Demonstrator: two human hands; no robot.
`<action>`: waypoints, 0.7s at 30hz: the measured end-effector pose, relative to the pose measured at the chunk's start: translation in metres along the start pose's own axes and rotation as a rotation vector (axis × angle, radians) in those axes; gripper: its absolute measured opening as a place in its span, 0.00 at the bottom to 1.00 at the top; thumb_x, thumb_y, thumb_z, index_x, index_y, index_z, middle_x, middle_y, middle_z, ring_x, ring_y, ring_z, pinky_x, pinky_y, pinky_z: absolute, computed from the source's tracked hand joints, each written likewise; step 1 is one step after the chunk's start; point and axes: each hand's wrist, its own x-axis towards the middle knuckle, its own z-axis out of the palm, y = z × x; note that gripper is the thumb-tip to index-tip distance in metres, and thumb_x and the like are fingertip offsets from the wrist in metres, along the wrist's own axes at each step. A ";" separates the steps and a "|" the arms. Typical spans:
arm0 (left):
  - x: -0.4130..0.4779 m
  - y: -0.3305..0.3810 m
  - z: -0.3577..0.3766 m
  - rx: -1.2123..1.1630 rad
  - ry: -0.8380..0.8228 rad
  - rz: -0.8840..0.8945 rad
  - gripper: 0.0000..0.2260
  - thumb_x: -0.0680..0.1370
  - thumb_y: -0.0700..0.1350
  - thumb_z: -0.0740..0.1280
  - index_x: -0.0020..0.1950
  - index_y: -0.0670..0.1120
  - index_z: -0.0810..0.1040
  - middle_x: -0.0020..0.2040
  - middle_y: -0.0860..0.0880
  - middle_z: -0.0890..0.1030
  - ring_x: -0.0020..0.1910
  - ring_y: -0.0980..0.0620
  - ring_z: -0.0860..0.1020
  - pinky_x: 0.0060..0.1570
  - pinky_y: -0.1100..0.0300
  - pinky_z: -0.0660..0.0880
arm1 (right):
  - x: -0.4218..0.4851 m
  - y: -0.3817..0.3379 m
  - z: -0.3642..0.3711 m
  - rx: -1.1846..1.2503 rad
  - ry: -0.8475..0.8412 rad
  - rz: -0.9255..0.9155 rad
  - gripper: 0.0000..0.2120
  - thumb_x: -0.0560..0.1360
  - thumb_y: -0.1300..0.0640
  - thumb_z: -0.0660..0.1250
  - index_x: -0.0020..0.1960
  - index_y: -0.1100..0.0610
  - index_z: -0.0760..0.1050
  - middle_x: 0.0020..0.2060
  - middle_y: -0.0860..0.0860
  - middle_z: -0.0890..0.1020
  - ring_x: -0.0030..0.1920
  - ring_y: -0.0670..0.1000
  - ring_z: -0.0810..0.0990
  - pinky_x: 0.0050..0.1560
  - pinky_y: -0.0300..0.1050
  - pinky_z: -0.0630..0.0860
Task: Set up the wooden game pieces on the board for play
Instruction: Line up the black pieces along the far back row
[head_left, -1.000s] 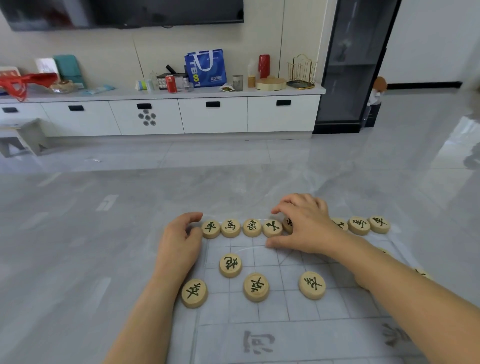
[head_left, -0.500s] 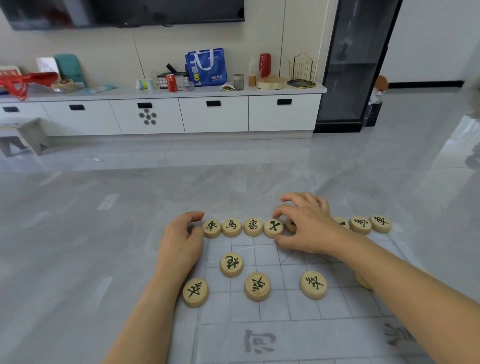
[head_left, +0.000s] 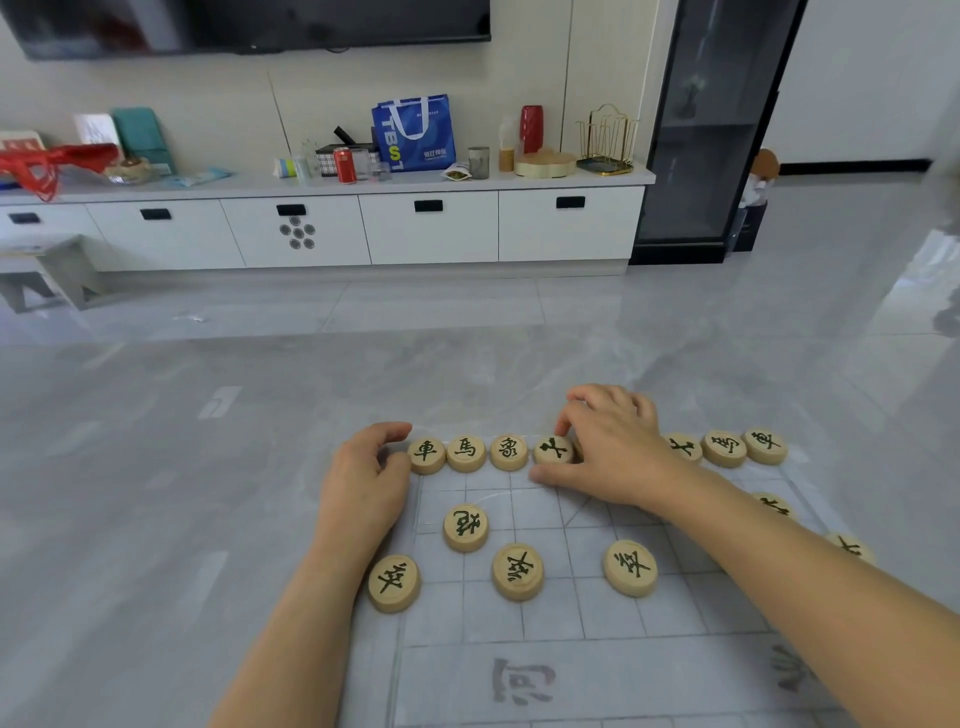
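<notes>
Right now your left grip (head_left: 363, 483) sits at the 10 o'clock corner of the board (head_left: 545, 613). Its fingers are curled and its thumb tip is against the end piece (head_left: 426, 454) of the far row. I cannot tell whether it pinches that piece or only touches it.

Your right grip (head_left: 613, 452) lies over the middle of that row, at the board's 12 o'clock. Its fingers are bent down over what sits beneath, the forefinger tip is on the fourth piece (head_left: 553, 449), and the thumb is flat on the board. I cannot tell whether it holds anything.

At its 3 o'clock, three pieces (head_left: 723, 448) finish the row. Nearer you stand a lone piece (head_left: 465, 526) and a line of three (head_left: 517, 570) across the squares. The board lies on the grey floor (head_left: 156, 519).
</notes>
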 end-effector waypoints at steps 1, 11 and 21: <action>0.000 0.000 0.000 -0.002 0.000 0.000 0.17 0.75 0.36 0.60 0.62 0.48 0.76 0.54 0.54 0.77 0.51 0.55 0.73 0.48 0.60 0.67 | 0.001 0.000 0.000 0.008 -0.007 0.003 0.22 0.67 0.34 0.64 0.56 0.46 0.72 0.65 0.46 0.65 0.68 0.50 0.58 0.65 0.50 0.52; -0.001 0.002 -0.001 0.004 -0.005 0.005 0.18 0.75 0.36 0.60 0.62 0.48 0.76 0.53 0.54 0.77 0.50 0.55 0.74 0.48 0.59 0.68 | 0.001 0.004 -0.002 0.073 0.002 0.037 0.19 0.65 0.35 0.67 0.51 0.43 0.72 0.58 0.43 0.68 0.63 0.49 0.62 0.56 0.45 0.54; -0.001 0.000 -0.001 -0.007 -0.006 0.013 0.17 0.75 0.36 0.60 0.62 0.48 0.76 0.53 0.53 0.77 0.50 0.55 0.74 0.42 0.65 0.67 | 0.001 0.005 0.000 0.128 -0.020 0.015 0.14 0.68 0.40 0.67 0.52 0.41 0.73 0.60 0.42 0.68 0.64 0.48 0.61 0.59 0.45 0.54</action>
